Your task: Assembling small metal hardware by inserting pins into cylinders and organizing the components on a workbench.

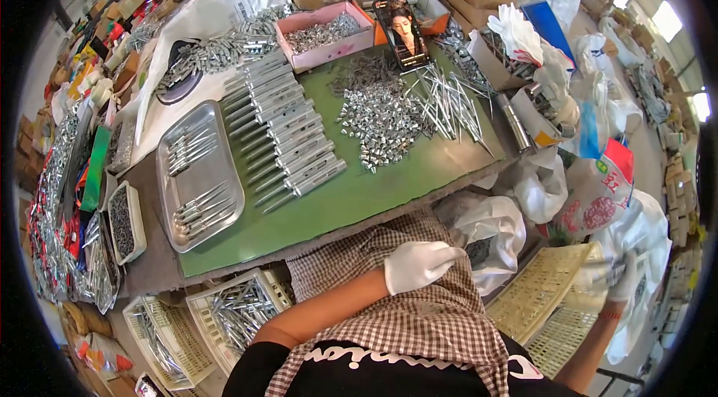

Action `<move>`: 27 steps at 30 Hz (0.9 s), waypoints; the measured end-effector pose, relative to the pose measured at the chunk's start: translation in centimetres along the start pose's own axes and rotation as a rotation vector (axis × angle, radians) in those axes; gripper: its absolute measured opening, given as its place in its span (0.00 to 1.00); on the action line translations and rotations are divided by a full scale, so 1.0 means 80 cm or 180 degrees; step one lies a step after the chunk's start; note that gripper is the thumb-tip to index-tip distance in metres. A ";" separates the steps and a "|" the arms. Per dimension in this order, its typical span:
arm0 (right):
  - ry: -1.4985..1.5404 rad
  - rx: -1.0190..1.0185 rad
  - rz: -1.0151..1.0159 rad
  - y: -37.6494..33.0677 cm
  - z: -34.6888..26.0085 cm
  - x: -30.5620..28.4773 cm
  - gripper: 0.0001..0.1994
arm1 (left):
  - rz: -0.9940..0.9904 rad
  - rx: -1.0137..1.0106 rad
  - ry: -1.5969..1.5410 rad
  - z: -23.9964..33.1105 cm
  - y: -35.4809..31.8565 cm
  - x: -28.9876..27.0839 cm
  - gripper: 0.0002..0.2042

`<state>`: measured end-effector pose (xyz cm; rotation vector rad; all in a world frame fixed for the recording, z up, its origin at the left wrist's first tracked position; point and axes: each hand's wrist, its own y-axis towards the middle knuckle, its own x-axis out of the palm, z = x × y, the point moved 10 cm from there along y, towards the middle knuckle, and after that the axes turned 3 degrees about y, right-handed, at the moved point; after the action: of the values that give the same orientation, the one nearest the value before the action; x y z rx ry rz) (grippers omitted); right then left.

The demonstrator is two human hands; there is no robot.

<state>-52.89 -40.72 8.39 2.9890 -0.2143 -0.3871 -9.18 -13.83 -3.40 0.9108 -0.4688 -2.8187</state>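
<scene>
My left hand (422, 266), in a white glove, rests closed over the brown-and-white checked apron (419, 330) on my lap. Its fingers curl inward, and whatever they hold, if anything, is hidden. Out to the lower right, my right hand (627, 277), gloved too, is smeared by motion beside a cream plastic basket (542, 288). Blurred silvery streaks show next to its fingers; their kind cannot be made out. On the green work surface (299, 236) lies a row of slim silver metal tubes with thin rods (288, 139), alongside a heap of small metal sleeves (381, 124).
A steel tray (233, 221) holds two bundles of pointed metal pieces. Farther back stand a pink box (329, 60) of small parts and a phone (404, 34). Loose thin rods (452, 102) lie at the right. Baskets of metal parts (243, 315) sit below the table's left edge.
</scene>
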 end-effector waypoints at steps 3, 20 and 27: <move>0.1598 0.0232 -0.0940 -0.055 -0.072 0.192 0.16 | 0.0142 0.0168 -0.0014 0.020 0.026 -0.020 0.15; 0.3712 0.2962 -0.2984 -0.264 -0.099 0.548 0.14 | 0.1967 0.0670 -0.0383 0.090 0.067 -0.202 0.10; 0.4648 0.3402 -0.2950 -0.240 -0.091 0.542 0.09 | 0.1263 0.0041 0.0308 0.071 0.069 -0.180 0.19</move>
<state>-7.07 -27.83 2.19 2.8683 1.4295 2.3935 -0.69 -14.31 10.71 0.8436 -0.5821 -2.4062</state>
